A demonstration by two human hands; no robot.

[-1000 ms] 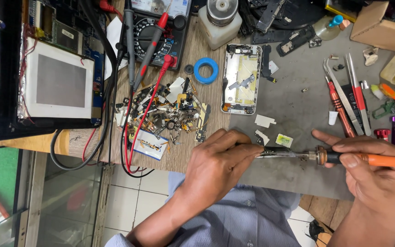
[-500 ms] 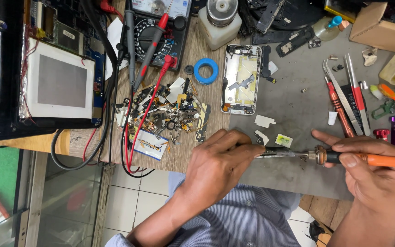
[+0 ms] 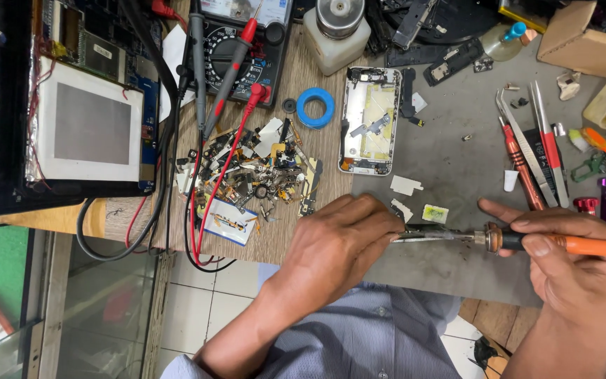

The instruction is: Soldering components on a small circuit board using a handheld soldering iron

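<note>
The soldering iron (image 3: 527,241) lies level over the near edge of the grey mat (image 3: 457,140), its metal tip meeting the left hand (image 3: 338,242). The right hand (image 3: 569,260) is closed around the orange handle, thumb on top, likely to steady the tip. The left hand's fingers are curled together at the tip (whatever they pinch is hidden). Beyond sit an opened phone frame (image 3: 369,119), tweezers (image 3: 527,151) within reach, and a heap of small parts (image 3: 254,172).

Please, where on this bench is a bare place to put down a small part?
The grey mat is bare between the opened phone and the tweezers, above the soldering iron. Left of the phone, the pile of small parts and cables crowd the wood.
</note>
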